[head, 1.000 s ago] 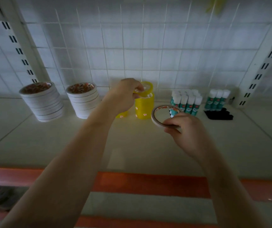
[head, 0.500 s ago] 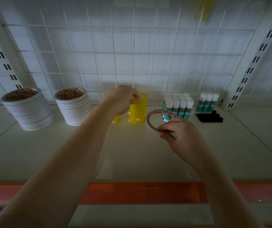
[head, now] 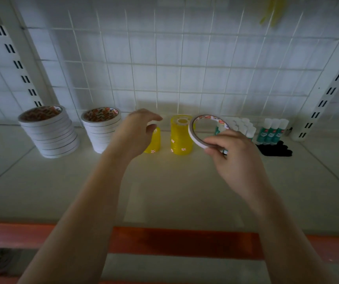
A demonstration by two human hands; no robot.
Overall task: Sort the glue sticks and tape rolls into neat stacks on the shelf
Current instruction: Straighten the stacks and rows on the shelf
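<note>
Shelf (head: 164, 191) scene: thin white tape roll (head: 195, 134), printed inner core.

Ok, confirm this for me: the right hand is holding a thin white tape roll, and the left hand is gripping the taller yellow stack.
Not quite. The right hand does hold the thin white tape roll, but the left hand grips nothing: its fingers are loosely curled in the air over the shorter yellow stack, clear of the taller yellow stack. The head view shows this.

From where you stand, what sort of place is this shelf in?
Probably a stationery shop or supply room. A white wire grid panel with slotted uprights backs the shelf, which holds stacked white tape rolls, yellow tape stacks and rows of glue sticks.
</note>
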